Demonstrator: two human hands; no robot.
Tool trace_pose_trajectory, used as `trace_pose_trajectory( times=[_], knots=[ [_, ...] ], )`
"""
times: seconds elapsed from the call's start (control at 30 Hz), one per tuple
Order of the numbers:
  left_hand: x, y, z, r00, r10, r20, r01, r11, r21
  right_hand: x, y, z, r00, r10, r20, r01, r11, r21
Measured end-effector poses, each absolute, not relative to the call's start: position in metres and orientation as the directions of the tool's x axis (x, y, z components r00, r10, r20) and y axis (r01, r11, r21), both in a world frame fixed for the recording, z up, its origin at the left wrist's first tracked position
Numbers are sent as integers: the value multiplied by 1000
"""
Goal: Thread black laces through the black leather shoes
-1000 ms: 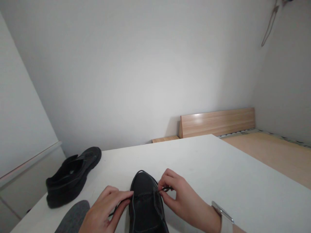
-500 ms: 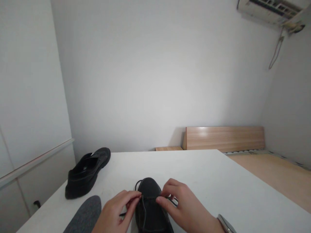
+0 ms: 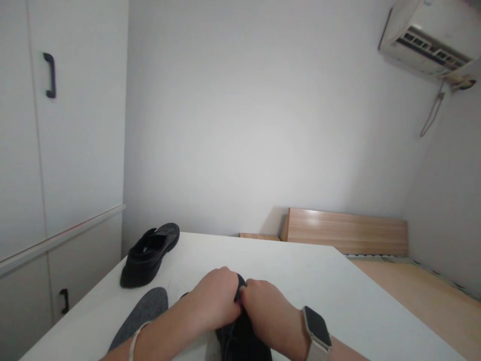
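Observation:
A black shoe (image 3: 246, 341) stands on the white table in front of me, its toe pointing away and its opening towards me. My left hand (image 3: 221, 296) is closed on the front part of the shoe, fingers curled down and mostly hidden. Right beside it, my right hand (image 3: 263, 306) is closed on the same part, its thumb side meeting the left hand. Between the two hands a bit of black toe shows. The exact part of the shoe under the fingers is hidden.
Another black shoe (image 3: 150, 255) lies at the table's far left. A grey insole (image 3: 145, 313) is nearer, partly behind my left forearm. The white table (image 3: 300, 265) ends near a bed frame (image 3: 406, 281) on the right. White cabinets (image 3: 82, 150) stand on the left.
My hands have come together over the front of the shoe, from pinching it at either side. The view has tilted up and turned slightly left.

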State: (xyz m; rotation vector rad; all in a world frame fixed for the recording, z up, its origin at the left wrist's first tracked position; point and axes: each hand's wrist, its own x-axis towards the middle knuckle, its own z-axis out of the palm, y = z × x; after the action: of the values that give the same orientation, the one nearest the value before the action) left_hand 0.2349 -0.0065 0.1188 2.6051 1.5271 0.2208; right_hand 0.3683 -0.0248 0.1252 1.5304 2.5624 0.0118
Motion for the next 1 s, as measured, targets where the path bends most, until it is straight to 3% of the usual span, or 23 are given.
trace_pose_trajectory(
  times=[0.13, 0.27, 0.43, 0.53, 0.63, 0.8, 1.0],
  knots=[
    [249, 6, 127, 522, 852, 38, 844, -523, 119, 364, -24, 117, -432, 900, -66, 899, 435, 52],
    [247, 13, 119, 516, 853, 74, 837, -521, 168, 374, -22, 109, -414, 908, 69, 905, 418, -75],
    [232, 16, 120, 464, 864, 195, 769, -502, 396, 386, -16, 102, -312, 896, 317, 792, 429, -434],
    [228, 13, 131, 410, 862, 300, 655, -506, 561, 387, -11, 104, -239, 890, 388, 592, 450, -668],
    [227, 6, 143, 349, 862, 369, 527, -506, 683, 385, -10, 109, -193, 882, 429, 370, 471, -801],
    [228, -7, 151, 286, 865, 412, 366, -496, 787, 383, -15, 117, -143, 864, 482, 168, 502, -849],
    [229, -9, 141, 253, 900, 355, 224, -411, 883, 385, -14, 113, -69, 834, 547, 174, 550, -817]
  ],
)
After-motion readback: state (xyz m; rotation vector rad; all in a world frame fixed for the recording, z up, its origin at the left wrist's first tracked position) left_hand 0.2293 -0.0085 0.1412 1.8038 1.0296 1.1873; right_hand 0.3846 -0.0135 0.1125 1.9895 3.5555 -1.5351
